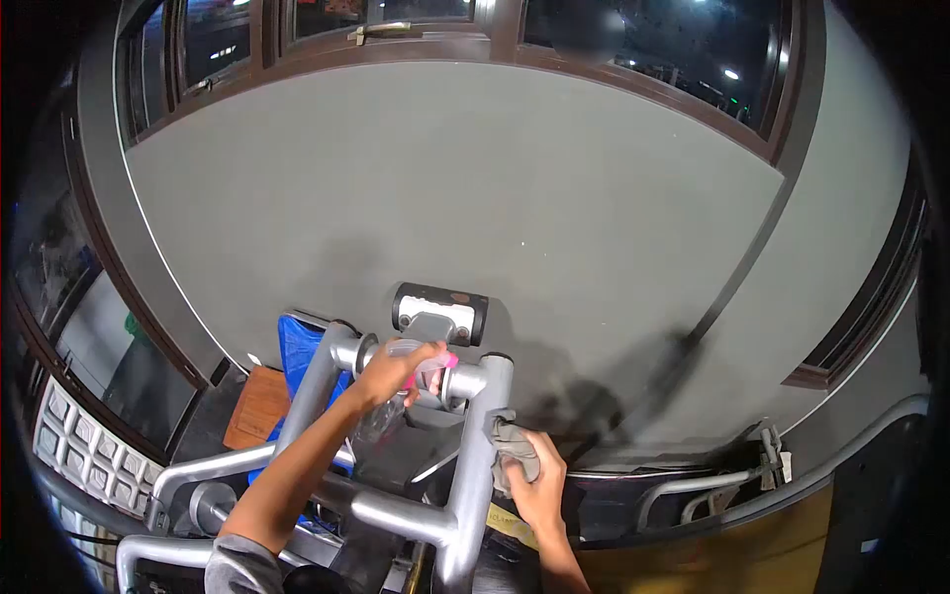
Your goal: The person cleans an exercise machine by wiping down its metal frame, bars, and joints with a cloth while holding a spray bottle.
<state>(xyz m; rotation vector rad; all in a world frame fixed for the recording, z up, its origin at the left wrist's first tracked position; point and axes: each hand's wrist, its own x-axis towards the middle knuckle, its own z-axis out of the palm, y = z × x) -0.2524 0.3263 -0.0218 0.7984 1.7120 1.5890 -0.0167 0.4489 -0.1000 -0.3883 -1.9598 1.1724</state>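
My left hand (389,374) is closed around a spray bottle (380,420) with a see-through body and pink parts at its head. It is held over the crossbar between two uprights of a silver metal frame (473,455), which looks like gym equipment. In my right hand (539,485) is a bunched grey cloth (516,445), pressed against the outer side of the right upright. The palm and some fingers of my left hand are hidden from the camera.
Beyond the frame, a black and white machine part (435,307) stands near the grey wall (475,178). To the left are a blue cover (297,346) and a brown wooden board (255,404). More metal tubing (213,462) runs at lower left; a curved rail (841,475) lies right.
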